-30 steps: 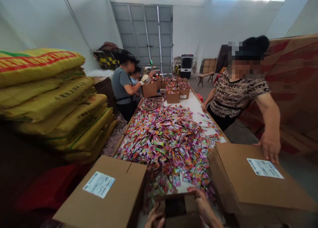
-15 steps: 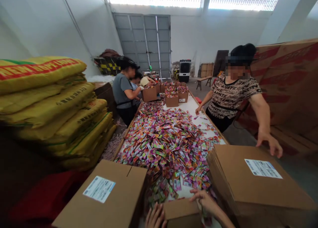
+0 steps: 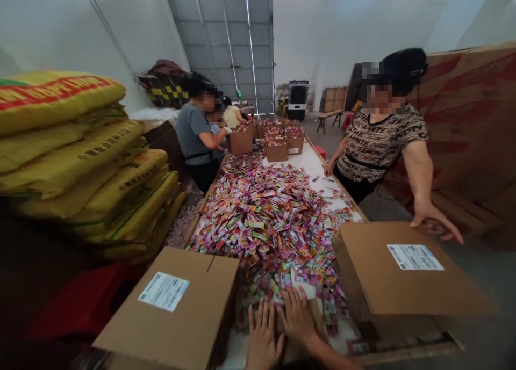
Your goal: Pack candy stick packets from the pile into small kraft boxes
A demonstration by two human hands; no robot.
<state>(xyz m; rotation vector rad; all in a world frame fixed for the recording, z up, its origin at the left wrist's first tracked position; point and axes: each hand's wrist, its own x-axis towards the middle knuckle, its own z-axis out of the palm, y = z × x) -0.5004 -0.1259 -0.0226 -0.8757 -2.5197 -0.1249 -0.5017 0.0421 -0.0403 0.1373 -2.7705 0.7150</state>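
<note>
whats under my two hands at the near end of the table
A small cardboard box; only its brown edge shows beside the right hand. The left hand lies flat on it too, hiding its top.

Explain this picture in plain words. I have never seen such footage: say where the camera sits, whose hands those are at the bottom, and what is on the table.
No machine here: the camera sits on a person's head, looking forward and down, so the two hands at the bottom are the wearer's own. The left hand and right hand lie flat and open, side by side, on a small cardboard box, gripping nothing. Beyond them a long white table carries a heap of colourful small packets. A closed labelled carton stands at left; a stack of flat cartons lies at right, with a co-worker's hand at its far corner. Yellow sacks are piled further left.
</note>
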